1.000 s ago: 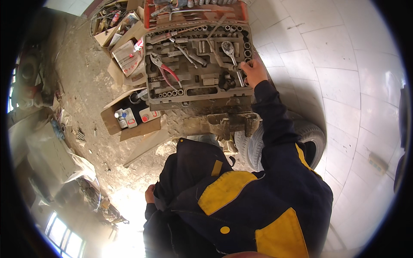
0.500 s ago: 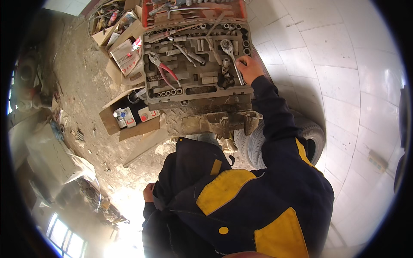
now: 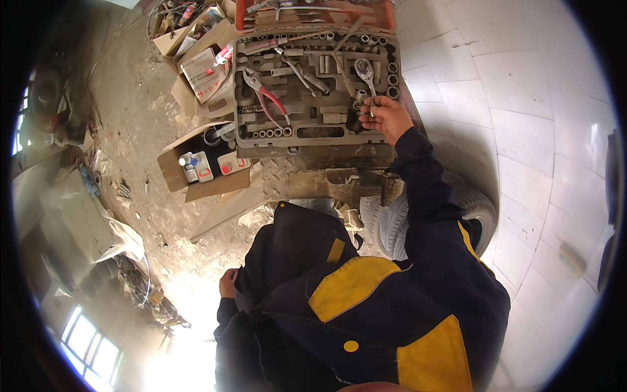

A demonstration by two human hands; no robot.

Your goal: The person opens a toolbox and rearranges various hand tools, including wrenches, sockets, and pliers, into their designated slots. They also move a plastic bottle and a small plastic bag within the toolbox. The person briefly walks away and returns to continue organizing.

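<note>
In the lower right of the tool case, my right hand is closed in a pinch. A bit of metal shows between its fingertips, too small to name. Just beyond the fingers lies a ratchet wrench, its lower handle hidden behind my hand. A short metal socket piece sits beside the fingertips. Farther left in the case rest red-handled pliers. My left hand hangs low at my left side, partly covered by dark clothing; its fingers are mostly hidden.
Sockets line the case edges, and its orange lid holds more tools. To the left stand a carton with bottles and cartons of odds and ends. Tyres lie below the case, near white floor tiles.
My right hand has shifted down along the ratchet wrench and turned, with fingers now bunched near its handle end. The view has shifted slightly. My left hand stays low.
</note>
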